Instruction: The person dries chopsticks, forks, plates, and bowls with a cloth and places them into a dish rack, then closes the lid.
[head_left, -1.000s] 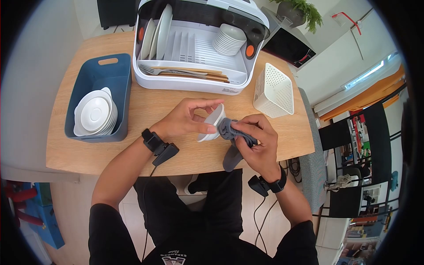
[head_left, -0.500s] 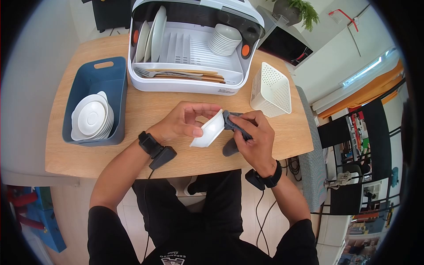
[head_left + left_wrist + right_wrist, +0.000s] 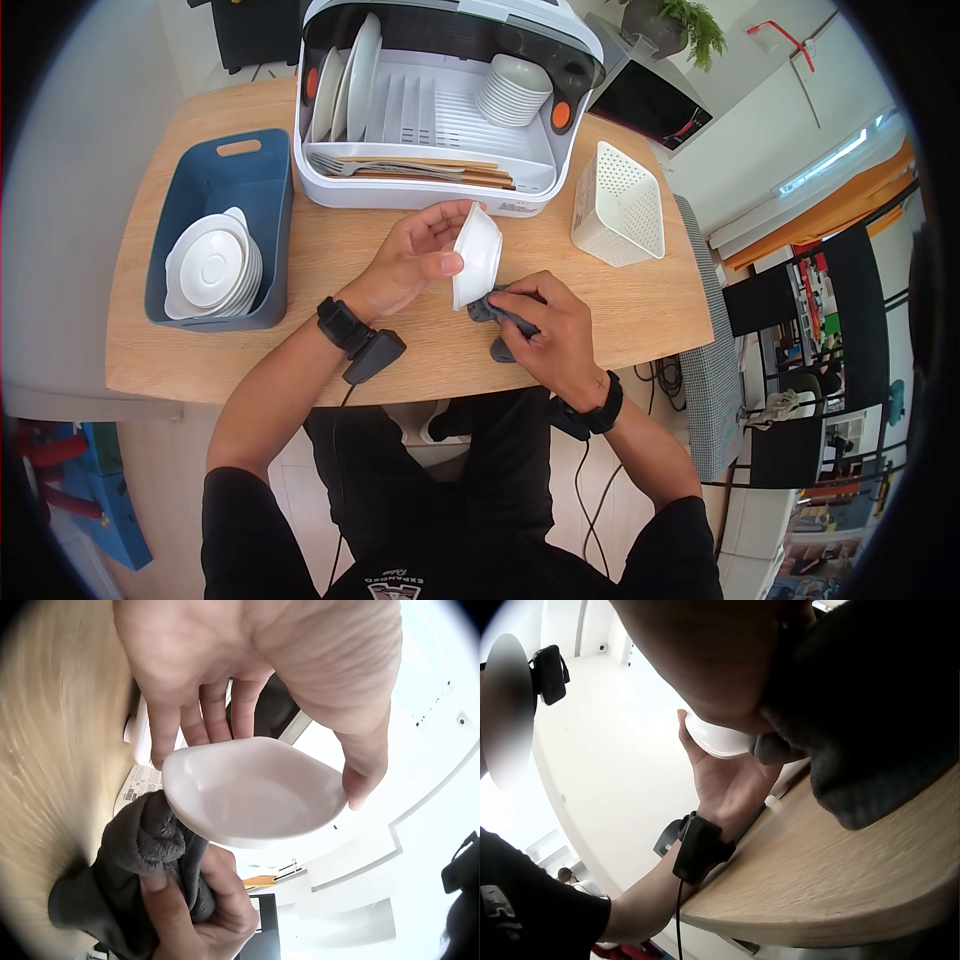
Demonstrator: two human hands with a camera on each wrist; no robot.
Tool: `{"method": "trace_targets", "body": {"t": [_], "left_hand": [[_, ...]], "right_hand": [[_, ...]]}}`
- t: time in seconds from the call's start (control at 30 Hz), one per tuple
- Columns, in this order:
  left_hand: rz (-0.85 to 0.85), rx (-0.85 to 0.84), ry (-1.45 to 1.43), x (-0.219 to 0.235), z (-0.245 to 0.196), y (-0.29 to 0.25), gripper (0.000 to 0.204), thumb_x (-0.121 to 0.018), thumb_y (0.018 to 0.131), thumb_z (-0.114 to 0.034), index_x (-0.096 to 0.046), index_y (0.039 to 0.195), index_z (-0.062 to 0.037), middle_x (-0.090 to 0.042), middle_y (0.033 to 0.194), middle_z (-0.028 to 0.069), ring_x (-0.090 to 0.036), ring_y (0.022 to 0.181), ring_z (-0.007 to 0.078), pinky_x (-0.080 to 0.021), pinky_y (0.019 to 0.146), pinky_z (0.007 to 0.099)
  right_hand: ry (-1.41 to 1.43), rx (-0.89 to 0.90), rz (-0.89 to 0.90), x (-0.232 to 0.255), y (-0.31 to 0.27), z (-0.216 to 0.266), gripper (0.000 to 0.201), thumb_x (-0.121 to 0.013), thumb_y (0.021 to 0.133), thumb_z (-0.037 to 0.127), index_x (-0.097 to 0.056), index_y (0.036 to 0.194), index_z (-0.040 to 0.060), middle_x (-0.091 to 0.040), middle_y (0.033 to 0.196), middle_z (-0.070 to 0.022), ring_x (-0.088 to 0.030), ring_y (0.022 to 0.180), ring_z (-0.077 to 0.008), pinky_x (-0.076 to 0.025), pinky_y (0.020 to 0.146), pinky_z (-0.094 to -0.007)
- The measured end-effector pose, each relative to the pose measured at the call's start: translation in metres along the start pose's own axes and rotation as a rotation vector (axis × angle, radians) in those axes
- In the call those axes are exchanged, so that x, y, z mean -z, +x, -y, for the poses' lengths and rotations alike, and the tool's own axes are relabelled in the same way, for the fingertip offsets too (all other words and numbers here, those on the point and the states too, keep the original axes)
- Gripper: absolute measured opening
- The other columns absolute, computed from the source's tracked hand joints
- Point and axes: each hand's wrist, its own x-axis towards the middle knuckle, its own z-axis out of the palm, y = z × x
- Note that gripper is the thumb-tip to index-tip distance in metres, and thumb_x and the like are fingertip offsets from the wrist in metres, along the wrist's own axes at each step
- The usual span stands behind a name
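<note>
A small white dish (image 3: 479, 256) is tilted on edge above the table in the head view, its outside toward the right. The left hand (image 3: 407, 262) grips it by its rim, thumb on one side and fingertips on the other. In the left wrist view the shallow inside of the dish (image 3: 259, 795) shows. The right hand (image 3: 548, 335) pinches a dark grey cloth (image 3: 487, 309), which touches the dish's lower edge; part of the cloth hangs below the fingers. In the right wrist view the cloth (image 3: 885, 712) covers much of the right side.
At the left, a blue bin (image 3: 272, 270) holds stacked white dishes (image 3: 212, 275). Behind the hands stands a white dish cabinet (image 3: 400, 190) with plates, small bowls (image 3: 515, 92), forks and chopsticks. A white perforated basket (image 3: 598, 235) stands at the right.
The dish has turned more upright and moved slightly up with the left hand. The right hand and cloth have moved down and left, from the dish's upper right edge to its lower edge.
</note>
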Motion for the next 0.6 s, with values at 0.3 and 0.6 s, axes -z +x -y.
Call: {"method": "trace_targets", "body": {"t": [0.3, 0.6], "left_hand": [[-0.008, -0.031, 0.104, 0.000, 0.001, 0.003, 0.084, -0.084, 0.076, -0.030, -0.045, 0.144, -0.0018, -0.055, 0.135, 0.0090, -0.051, 0.128, 0.0204, -0.040, 0.110, 0.0358], [0.019, 0.041, 0.136, 0.002, -0.003, 0.000, 0.083, -0.080, 0.079, -0.037, -0.047, 0.146, 0.0008, -0.062, 0.130, 0.0098, -0.057, 0.122, 0.0188, -0.042, 0.108, 0.0350]], "right_hand": [[0.090, 0.084, -0.012, 0.006, -0.002, 0.018, 0.040, -0.073, 0.067, -0.008, -0.078, 0.103, 0.0098, -0.066, 0.097, -0.0074, -0.067, 0.081, -0.0206, -0.055, 0.067, -0.0299], [0.073, 0.136, -0.088, 0.017, 0.007, 0.024, 0.041, -0.072, 0.067, -0.009, -0.078, 0.103, 0.0090, -0.066, 0.098, -0.0087, -0.068, 0.081, -0.0198, -0.055, 0.067, -0.0287]]}}
